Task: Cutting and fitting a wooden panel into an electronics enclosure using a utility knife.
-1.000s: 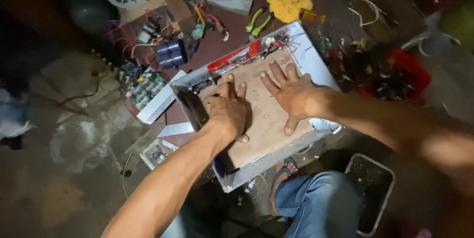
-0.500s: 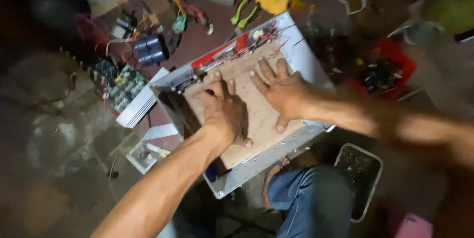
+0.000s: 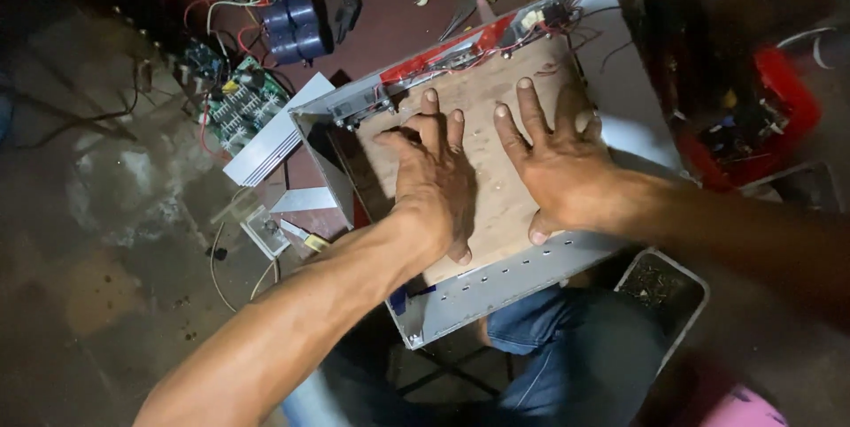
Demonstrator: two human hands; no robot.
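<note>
Brown board [image 3: 496,139], a flat perforated sheet, lies inside the grey metal chassis [image 3: 496,290], and both palms press it down; the left hand [image 3: 434,181] is spread flat with fingers splayed, gripping nothing, and just beside it the right hand [image 3: 553,161] lies equally open, thumb hooked over the near edge. Seating the board looks like the step in hand; next it wants even pressure into the far corners; its long axis runs away from the wrists, pointing toward the red wiring [image 3: 460,45] beyond the fingertips.
</note>
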